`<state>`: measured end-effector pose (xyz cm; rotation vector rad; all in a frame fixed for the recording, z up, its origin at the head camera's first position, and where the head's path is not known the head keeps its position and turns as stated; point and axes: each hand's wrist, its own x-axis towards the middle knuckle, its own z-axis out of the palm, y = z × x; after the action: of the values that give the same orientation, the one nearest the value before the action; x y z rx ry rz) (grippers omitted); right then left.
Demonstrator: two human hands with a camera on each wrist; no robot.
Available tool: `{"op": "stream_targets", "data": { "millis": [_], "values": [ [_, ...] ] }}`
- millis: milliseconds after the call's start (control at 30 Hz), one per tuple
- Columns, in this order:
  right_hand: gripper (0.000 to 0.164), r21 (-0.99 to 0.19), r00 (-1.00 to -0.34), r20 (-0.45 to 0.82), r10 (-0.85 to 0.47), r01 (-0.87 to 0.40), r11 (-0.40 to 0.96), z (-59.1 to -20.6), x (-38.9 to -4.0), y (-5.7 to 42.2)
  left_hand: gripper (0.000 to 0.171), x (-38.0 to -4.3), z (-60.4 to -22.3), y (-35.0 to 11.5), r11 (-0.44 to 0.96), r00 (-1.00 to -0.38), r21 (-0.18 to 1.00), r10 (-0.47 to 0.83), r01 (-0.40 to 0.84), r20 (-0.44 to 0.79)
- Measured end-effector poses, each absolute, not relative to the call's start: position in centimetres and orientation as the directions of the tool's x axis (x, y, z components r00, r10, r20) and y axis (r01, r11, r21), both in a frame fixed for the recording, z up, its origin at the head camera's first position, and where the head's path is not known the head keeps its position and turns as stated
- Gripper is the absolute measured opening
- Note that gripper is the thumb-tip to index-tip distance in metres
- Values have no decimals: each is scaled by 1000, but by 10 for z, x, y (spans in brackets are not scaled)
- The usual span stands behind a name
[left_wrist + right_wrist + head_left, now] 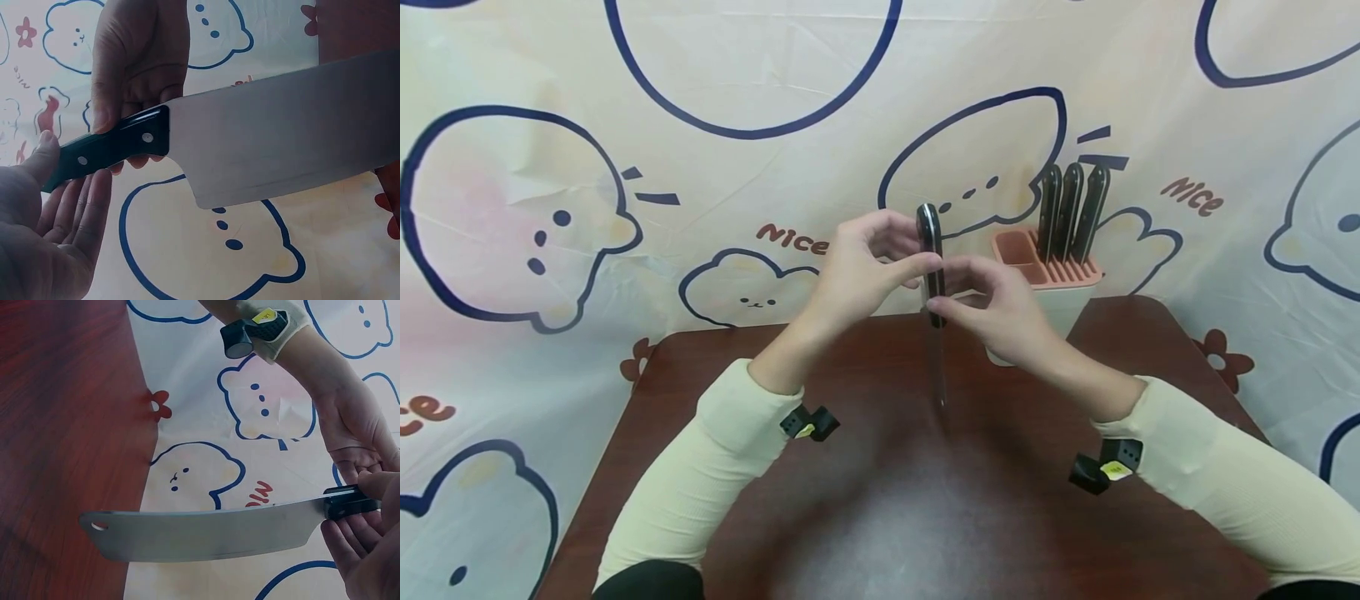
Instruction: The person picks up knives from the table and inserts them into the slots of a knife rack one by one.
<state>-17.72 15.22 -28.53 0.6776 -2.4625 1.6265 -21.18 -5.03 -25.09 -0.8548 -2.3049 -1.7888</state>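
Observation:
A cleaver (281, 131) with a broad steel blade and a black riveted handle is held up between both hands, its blade pointing down toward the table in the head view. My left hand (857, 267) holds the butt end of the handle, thumb on one side and fingers beneath. Closer to the blade, my right hand (1000, 304) pinches the same handle between thumb and fingers. In the right wrist view a small hole shows near the tip of the blade (200, 536).
Behind my right hand stands a white knife holder (1071, 304) with a pink slotted top. Three black-handled knives (1070, 212) stand upright in it. The dark red-brown table (850, 492) ends at a cartoon-printed cloth backdrop (760, 183).

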Motion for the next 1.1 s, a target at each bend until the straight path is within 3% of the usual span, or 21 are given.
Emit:
{"op": "stream_targets", "data": {
  "millis": [500,1100],
  "values": [
    [39,-832,-902,315,-295,-412,373,-276,-173,174,31,-220,-253,-56,214,-844,870,423,445,328],
    [40,-797,-971,216,-101,-235,556,-259,-144,234,35,-241,-276,-58,332,-901,890,400,312,166]
  ]
}}
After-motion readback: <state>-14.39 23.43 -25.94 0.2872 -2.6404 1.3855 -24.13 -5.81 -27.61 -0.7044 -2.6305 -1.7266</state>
